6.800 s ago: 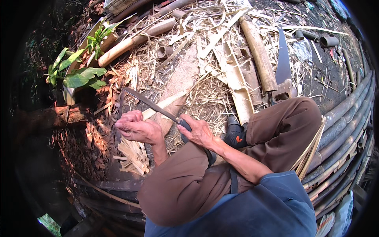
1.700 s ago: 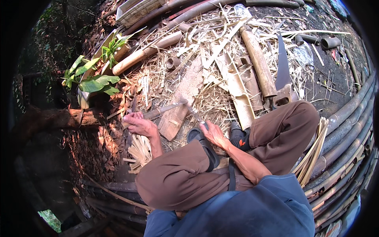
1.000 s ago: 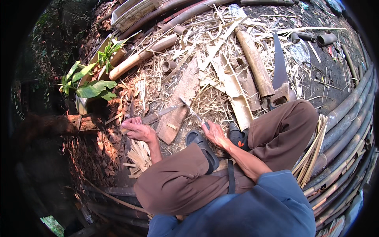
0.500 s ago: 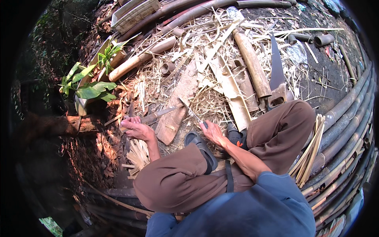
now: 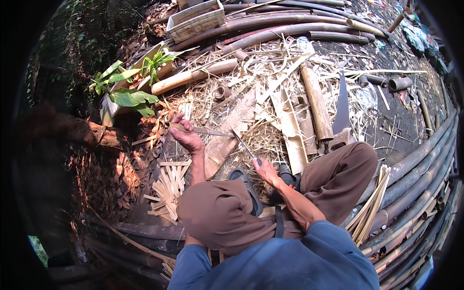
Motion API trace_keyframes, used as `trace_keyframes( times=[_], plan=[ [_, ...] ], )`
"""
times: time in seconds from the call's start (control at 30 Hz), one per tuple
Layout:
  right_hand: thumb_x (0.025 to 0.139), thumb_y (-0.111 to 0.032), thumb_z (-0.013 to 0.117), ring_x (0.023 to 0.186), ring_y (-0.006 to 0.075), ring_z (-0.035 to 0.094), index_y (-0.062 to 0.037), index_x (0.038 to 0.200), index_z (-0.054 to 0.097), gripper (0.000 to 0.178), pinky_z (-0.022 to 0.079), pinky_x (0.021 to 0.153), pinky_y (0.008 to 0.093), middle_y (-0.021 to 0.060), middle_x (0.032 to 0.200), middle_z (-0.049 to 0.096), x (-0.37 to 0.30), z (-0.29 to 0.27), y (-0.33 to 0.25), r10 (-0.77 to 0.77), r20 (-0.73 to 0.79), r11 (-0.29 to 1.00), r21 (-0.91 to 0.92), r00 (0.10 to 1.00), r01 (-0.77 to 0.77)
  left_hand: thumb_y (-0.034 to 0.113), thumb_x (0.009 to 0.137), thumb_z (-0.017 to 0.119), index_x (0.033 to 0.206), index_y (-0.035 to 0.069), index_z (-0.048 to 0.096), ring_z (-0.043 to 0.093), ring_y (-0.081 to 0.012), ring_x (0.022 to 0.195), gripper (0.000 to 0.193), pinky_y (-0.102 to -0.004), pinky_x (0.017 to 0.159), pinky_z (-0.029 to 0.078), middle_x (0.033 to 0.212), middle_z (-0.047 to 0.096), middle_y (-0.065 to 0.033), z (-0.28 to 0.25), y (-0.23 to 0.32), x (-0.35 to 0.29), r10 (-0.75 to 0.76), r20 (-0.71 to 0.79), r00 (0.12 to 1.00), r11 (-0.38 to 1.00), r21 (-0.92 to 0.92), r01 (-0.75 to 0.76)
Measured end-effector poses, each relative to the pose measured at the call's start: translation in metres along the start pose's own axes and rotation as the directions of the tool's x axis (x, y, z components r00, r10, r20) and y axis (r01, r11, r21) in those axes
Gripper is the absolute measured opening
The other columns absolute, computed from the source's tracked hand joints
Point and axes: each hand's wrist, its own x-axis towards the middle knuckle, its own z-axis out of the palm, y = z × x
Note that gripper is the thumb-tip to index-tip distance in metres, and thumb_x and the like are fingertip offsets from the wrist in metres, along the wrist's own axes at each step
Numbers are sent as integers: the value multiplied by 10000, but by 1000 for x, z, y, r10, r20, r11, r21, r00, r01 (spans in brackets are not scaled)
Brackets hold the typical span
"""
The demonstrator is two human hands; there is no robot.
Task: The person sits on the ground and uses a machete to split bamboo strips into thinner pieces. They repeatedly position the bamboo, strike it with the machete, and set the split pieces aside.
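Head view, looking down. I sit with both knees bent in brown trousers [image 5: 227, 212], black sandals [image 5: 246, 186] on my feet. My left hand [image 5: 186, 137] reaches forward and its fingers are closed around one end of a thin bamboo strip [image 5: 203, 130], which runs level toward the right, its far end free. My right hand [image 5: 265, 171] is wrapped tight round the handle of a knife [image 5: 243, 143]; the blade slants up and to the left, its tip just beside the free end of the strip, though I cannot tell whether they touch. Under both lies a flat wooden slab [image 5: 227, 140], resting on a litter of bamboo shavings [image 5: 270, 96].

Left of my left knee, a loose pile of short cut bamboo slats [image 5: 166, 188] lies on the ground. By my right knee, a bundle of longer split strips [image 5: 369, 208] leans on stacked bamboo poles [image 5: 415, 179]. Ahead, a thick bamboo section [image 5: 316, 101] lies beside a broad dark blade [image 5: 341, 104]. At far left grows a green leafy plant [image 5: 128, 92]; a pale crate [image 5: 195, 19] stands at the top.
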Motion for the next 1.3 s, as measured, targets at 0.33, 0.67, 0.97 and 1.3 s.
trace_keyframes(
  times=[0.33, 0.67, 0.97, 1.3],
  plan=[
    [958, -530, 503, 640, 237, 544, 28, 903, 593, 568, 429, 620, 385, 137, 661, 545, -2, -32, -14, 53, -3, 999, -4, 999, -53, 421, 991, 551, 907, 71, 543, 599, -132, 706, 360, -293, 694, 506, 743, 596, -15, 25, -2, -6, 150, 0, 989, 935, 326, -142],
    [1028, -348, 462, 634, 89, 479, -52, 1366, 465, 449, 406, 572, 282, 31, 726, 523, -77, -116, -195, -306, -34, 928, 211, 951, 306, 552, 1012, 400, 1057, 15, 605, 404, -97, 776, 577, -260, 769, 337, 791, 424, 20, 12, -18, -27, -178, 231, 957, 971, -118, 209],
    [1049, -310, 424, 657, 57, 390, -54, 1423, 421, 453, 354, 575, 242, -28, 757, 429, -89, -126, -231, -396, 36, 886, 277, 918, 372, 553, 997, 462, 724, 64, 476, 381, -101, 665, 560, -283, 650, 321, 682, 437, 10, 33, -17, -52, -251, 269, 930, 967, 18, 256],
    [1049, -302, 415, 708, 67, 425, -38, 1422, 421, 458, 386, 643, 229, -27, 837, 476, -84, -127, -229, -283, 182, 897, 398, 942, 193, 605, 964, 486, 718, 74, 478, 369, -85, 659, 585, -265, 622, 312, 677, 422, 32, 34, -12, -55, -341, 313, 886, 939, 154, 307]
  ],
)
